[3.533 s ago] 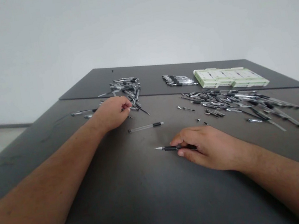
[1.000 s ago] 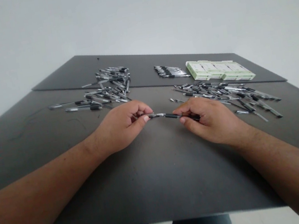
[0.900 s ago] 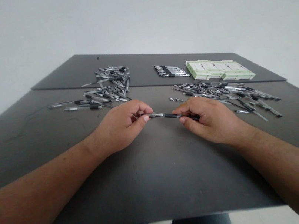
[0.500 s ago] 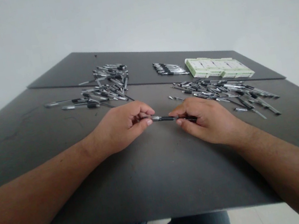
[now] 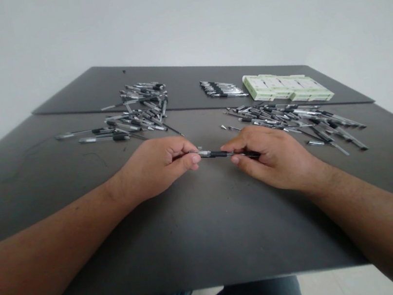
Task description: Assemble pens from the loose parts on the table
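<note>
Item in hand: one pen (image 5: 217,153), positioned between my two grips over the near section of the counter (image 5: 211,244), roughly level and lying crosswise to me. My left grip (image 5: 162,165) is closed, thumb and fingertips pinching the pen's left end, where a clear, silvery portion shows. Whether that portion is a cap or the pen's own tip, I cannot tell. My right grip (image 5: 272,158) is likewise closed, thumb and fingers pinching the barrel; the rear end runs beneath the palm and is partly hidden. The pen's black sleeve is exposed between the two grips.

Surroundings: the counter is dark grey, with a farther panel meeting the near one along a seam. Beyond my left grip, a loose heap of pens (image 5: 137,122) lies across that seam, pointing in mixed directions. Two pens (image 5: 101,139) extend from its left side, nearly parallel. Past the seam, to the right of that heap, a row of pens (image 5: 222,88) lies side by side in good alignment. Right of the row, green and white boxes (image 5: 287,85) lie flat and close together. On the near side of the seam, just beyond my right grip, a second heap (image 5: 288,118) holds pens and pen parts, jumbled. A small dark piece (image 5: 124,71) rests near the counter's far edge, well apart from everything else
</note>
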Action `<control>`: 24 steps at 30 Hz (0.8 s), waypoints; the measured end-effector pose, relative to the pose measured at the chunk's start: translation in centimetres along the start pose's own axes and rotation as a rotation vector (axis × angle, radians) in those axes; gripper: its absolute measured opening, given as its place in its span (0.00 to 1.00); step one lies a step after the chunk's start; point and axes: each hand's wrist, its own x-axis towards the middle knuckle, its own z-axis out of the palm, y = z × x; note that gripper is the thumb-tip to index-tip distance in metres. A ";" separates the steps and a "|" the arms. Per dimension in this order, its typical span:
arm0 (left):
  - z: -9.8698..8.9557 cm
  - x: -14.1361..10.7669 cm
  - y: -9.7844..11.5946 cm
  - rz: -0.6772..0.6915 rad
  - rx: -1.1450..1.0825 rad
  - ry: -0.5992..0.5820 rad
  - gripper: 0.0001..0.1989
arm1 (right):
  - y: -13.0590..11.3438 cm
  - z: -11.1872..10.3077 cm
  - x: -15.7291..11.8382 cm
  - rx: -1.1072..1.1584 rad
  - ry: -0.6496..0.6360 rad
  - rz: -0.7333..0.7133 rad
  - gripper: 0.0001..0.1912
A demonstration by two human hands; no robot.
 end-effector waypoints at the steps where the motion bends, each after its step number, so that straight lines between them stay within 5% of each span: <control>1: 0.0 0.0 0.0 0.006 0.007 -0.009 0.18 | 0.0 0.0 0.0 0.002 0.001 -0.004 0.12; 12: 0.0 -0.1 0.2 0.089 0.060 -0.042 0.17 | -0.3 0.0 0.3 0.009 -0.017 0.169 0.04; 24: -0.3 -0.2 0.2 0.158 0.044 -0.034 0.18 | -0.7 0.0 0.5 0.033 -0.035 0.144 0.06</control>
